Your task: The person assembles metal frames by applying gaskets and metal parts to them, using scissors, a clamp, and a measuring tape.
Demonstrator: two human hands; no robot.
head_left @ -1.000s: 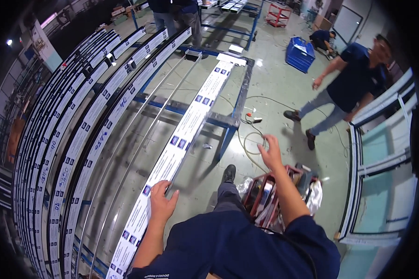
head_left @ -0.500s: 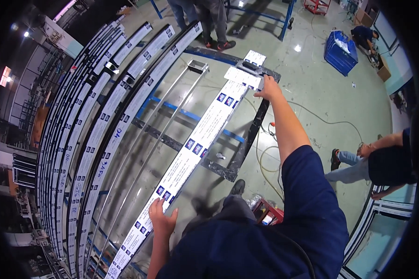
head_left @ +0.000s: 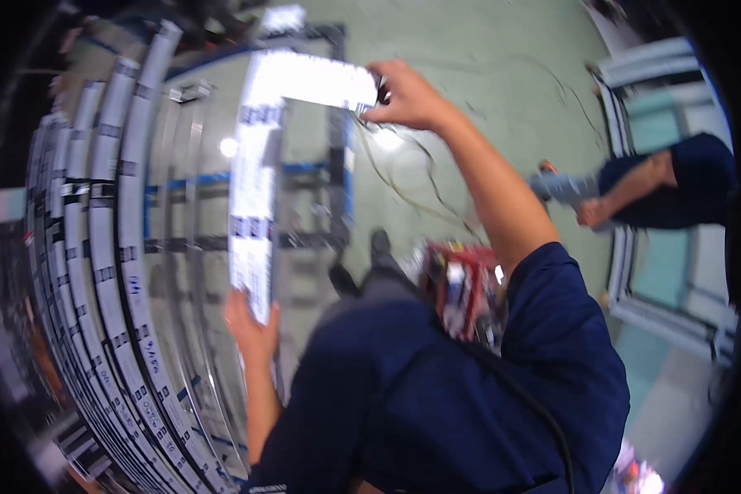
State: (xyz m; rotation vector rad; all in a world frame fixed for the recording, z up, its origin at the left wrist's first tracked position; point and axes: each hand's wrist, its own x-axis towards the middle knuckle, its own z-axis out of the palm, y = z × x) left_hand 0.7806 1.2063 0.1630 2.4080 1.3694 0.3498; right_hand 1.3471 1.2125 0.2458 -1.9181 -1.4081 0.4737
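Note:
A long profile wrapped in white printed film [head_left: 253,185] stretches away from me, blurred by motion. At its far end a shorter white piece [head_left: 317,81] runs off to the right, making an L shape. My right hand [head_left: 407,97] has thumb and fingers closed round the right end of this short piece. Nearer to me, my left hand [head_left: 253,325] grips the long profile, fingers on its left side and thumb on its right. Whether the two white pieces are joined at the corner I cannot tell.
Several film-covered profiles [head_left: 130,181] lie side by side on the left. Thin metal bars [head_left: 193,189] and a dark support frame [head_left: 337,156] are beneath. A red toolbox [head_left: 461,292] stands by my feet. Another person [head_left: 663,189] is at the right, near a glazed frame [head_left: 622,255].
My view has swung to the right. My right hand has closed on the short piece's end, which now sticks out farther right. My left hand has taken hold of the long profile.

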